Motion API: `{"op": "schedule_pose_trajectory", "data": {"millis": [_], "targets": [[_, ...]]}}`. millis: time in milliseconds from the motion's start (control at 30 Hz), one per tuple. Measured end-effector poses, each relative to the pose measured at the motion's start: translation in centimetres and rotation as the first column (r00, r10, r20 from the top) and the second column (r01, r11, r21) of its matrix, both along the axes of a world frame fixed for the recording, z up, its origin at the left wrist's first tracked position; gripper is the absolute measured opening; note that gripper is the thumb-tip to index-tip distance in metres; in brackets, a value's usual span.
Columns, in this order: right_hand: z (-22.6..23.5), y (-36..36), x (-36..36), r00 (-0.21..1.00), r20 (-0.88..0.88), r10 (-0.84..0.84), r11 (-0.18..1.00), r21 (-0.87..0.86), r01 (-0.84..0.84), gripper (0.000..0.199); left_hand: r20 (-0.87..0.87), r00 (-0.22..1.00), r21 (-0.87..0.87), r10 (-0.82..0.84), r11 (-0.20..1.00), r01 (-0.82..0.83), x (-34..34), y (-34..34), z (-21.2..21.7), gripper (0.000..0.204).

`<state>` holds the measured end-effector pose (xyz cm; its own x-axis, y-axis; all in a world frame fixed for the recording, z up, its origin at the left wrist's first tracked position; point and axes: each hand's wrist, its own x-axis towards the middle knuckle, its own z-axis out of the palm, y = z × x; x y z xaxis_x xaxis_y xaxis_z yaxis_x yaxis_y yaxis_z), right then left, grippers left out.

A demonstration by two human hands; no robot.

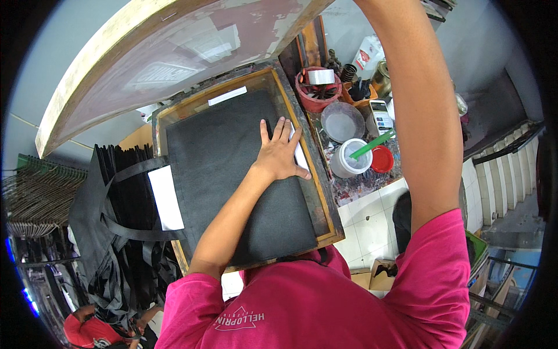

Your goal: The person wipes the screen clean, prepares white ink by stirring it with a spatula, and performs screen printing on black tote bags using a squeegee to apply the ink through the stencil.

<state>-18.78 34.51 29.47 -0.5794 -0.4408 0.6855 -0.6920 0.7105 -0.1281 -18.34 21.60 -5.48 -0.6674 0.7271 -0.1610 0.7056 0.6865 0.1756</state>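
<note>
My left hand (278, 150) lies flat with its fingers spread near the right edge of a black fabric bag (224, 174). The bag is laid out on a wood-rimmed printing board (332, 218), its handles hanging over the left side. White paper strips (228, 96) mark the far and right edges, and a white sheet (165, 198) sits at the left. Tilted up above the board is a wood-framed printing screen (174, 58). My right arm (424, 110) reaches up past the top edge, so that hand is out of the picture.
Several black bags (119, 215) hang in a bunch at left. On the stained side table (366, 185) stand a white tub (350, 158) with a green stick, a red lid (382, 159), a pink bucket (318, 96) and a phone (381, 116). A person in red (93, 328) is at lower left.
</note>
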Motion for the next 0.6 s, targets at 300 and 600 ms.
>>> {"op": "schedule_pose_trajectory", "data": {"millis": [300,600], "targets": [[-0.2,0.9,-1.3,0.988,-0.014,0.152,0.988,-0.005,-0.152,0.056,-0.076,0.995,-0.071,-0.059,0.996,0.053,0.1,-0.9,-0.5,0.127],[-1.0,0.4,-2.0,0.994,-0.059,0.090,0.995,-0.029,-0.092,0.055,-0.045,0.967,0.159,0.252,0.957,-0.242,-2.2,-4.2,-0.6,0.098]]}}
